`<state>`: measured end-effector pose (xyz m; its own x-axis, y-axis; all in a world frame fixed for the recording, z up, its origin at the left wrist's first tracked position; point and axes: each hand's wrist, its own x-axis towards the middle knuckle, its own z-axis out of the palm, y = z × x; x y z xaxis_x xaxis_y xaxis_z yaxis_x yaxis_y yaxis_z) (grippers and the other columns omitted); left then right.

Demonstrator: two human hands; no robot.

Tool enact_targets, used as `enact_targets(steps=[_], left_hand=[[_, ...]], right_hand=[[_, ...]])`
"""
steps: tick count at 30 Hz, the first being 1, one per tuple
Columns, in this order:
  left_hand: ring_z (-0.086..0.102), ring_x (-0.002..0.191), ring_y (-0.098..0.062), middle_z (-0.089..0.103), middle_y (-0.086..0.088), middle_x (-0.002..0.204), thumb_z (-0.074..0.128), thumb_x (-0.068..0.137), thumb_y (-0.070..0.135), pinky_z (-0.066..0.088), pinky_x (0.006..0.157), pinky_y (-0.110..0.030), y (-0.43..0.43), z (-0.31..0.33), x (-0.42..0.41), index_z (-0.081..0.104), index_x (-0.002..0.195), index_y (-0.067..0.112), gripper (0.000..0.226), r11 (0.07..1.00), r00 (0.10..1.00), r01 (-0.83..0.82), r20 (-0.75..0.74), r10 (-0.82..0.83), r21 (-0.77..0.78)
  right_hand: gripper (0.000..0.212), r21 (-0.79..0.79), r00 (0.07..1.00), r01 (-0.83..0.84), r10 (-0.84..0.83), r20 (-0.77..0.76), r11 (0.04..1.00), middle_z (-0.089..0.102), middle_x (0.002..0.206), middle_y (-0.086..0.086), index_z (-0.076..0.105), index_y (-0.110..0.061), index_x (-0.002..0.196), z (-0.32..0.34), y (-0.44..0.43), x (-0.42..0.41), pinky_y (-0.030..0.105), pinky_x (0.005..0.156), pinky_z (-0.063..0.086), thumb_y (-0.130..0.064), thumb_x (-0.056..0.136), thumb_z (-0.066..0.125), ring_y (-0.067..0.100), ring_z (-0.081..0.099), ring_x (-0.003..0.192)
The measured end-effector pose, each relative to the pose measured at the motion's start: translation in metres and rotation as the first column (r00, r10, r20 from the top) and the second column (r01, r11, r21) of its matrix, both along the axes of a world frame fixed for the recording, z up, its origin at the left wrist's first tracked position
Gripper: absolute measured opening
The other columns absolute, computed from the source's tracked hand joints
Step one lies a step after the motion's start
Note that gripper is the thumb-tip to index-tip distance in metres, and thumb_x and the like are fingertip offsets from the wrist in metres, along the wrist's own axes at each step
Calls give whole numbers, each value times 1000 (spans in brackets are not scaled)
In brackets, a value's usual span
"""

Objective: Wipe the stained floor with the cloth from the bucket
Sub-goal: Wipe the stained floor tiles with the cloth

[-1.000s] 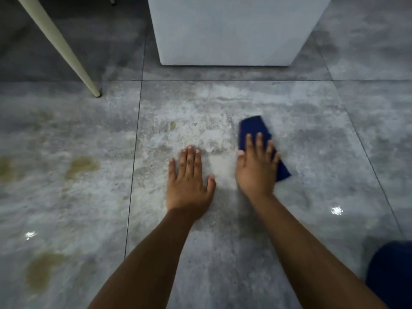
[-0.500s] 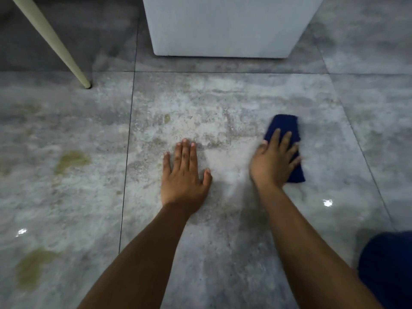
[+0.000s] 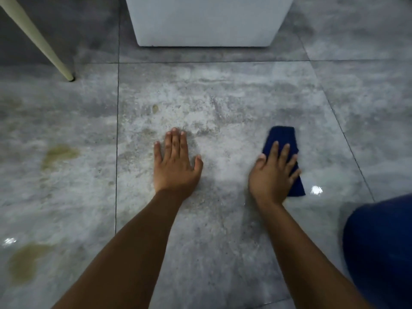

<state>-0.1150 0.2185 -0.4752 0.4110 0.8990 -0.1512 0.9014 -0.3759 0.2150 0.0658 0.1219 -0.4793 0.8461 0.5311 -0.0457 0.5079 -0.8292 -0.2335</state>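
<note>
A folded dark blue cloth [image 3: 281, 137] lies flat on the grey tiled floor [image 3: 223, 97]. My right hand [image 3: 273, 175] presses down on the cloth's near half, fingers spread over it. My left hand [image 3: 176, 166] rests palm-down on the bare tile to the left, fingers extended and holding nothing. Yellow-brown stains mark the left tile, one [image 3: 59, 155] level with my hands and one [image 3: 24, 262] nearer to me. A small spot [image 3: 155, 108] sits on the middle tile. No bucket is in view.
A white box-like base [image 3: 205, 21] stands on the floor straight ahead. A cream furniture leg [image 3: 38, 41] slants down at the upper left. My knee in dark blue fabric [image 3: 381, 248] is at the lower right. The floor glistens wet.
My right hand has slid the cloth to the right across the middle tile, away from my left hand. The left hand has stayed planted.
</note>
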Motion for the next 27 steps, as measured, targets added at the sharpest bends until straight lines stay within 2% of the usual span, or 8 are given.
enact_targets(steps=[4, 7, 10, 12, 15, 18, 23, 27], left_hand=[[-20, 145, -16, -16, -6, 160, 11, 95, 52, -10, 119, -43, 2, -2, -3, -11, 152, 12, 73, 1000, 1000, 10, 17, -10, 17], [-19, 146, -16, -15, -6, 161, 12, 95, 52, -9, 119, -44, 0, -4, -3, -10, 152, 12, 73, 999, 1000, 19, 20, -19, 28], [-19, 146, -17, -14, -7, 161, 11, 95, 52, -8, 119, -45, -1, -6, -3, -9, 152, 11, 73, 1000, 999, 10, 36, -11, 29], [-18, 146, -18, -13, -8, 161, 11, 95, 52, -7, 119, -45, 1, -7, -3, -8, 152, 10, 74, 999, 999, 15, 38, -16, 34], [-16, 147, -19, -11, -8, 161, 12, 96, 52, -7, 119, -45, 1, -4, -6, -7, 153, 10, 73, 999, 998, 27, 48, -28, 27], [-16, 147, -18, -11, -7, 161, 13, 96, 52, -9, 119, -44, 0, -4, -7, -8, 152, 11, 73, 999, 997, 41, 57, -42, 29], [-16, 147, -19, -10, -8, 161, 14, 96, 51, -9, 119, -44, 1, -6, -5, -6, 153, 10, 74, 999, 998, 17, 65, -19, 35], [-16, 147, -20, -11, -8, 161, 15, 95, 51, -8, 118, -46, 1, -4, -4, -6, 153, 9, 74, 999, 998, 26, 63, -28, 27]], right_hand=[[55, -59, 985, -171, 171, 1, 984, 7, 162, 2, 15, -26, 153, 3, 27, 62, 52, 116, 0, -42, 101, 23, 31, 5, 147], [56, -69, 974, 221, -224, -45, 973, 3, 162, 3, 12, -25, 154, 7, -10, 115, 54, 117, 0, -42, 101, 21, 33, 2, 147], [56, -50, 840, 533, -536, -88, 845, 1, 162, 4, 11, -22, 154, 13, -42, 99, 55, 116, -2, -39, 102, 21, 35, 0, 147], [57, -18, 855, 507, -506, -112, 862, 2, 162, 5, 12, -21, 154, 10, -32, 58, 54, 116, -2, -37, 101, 24, 35, 1, 146], [57, -21, 981, 181, -182, -73, 983, 4, 162, 3, 12, -22, 153, 3, 5, 19, 52, 116, -2, -38, 101, 28, 32, 2, 147], [57, -91, 994, -68, 59, -97, 994, 2, 162, 5, 12, -22, 153, 13, 34, 81, 53, 115, 3, -41, 101, 27, 33, 5, 147], [59, -102, 892, 429, -439, -105, 897, 1, 162, 4, 10, -21, 154, 20, -29, 135, 50, 117, 3, -45, 101, 22, 34, 4, 147], [59, 8, 923, 379, -377, -74, 926, 7, 161, 6, 14, -19, 153, 13, -40, 30, 50, 116, 1, -41, 100, 27, 33, 6, 147]])
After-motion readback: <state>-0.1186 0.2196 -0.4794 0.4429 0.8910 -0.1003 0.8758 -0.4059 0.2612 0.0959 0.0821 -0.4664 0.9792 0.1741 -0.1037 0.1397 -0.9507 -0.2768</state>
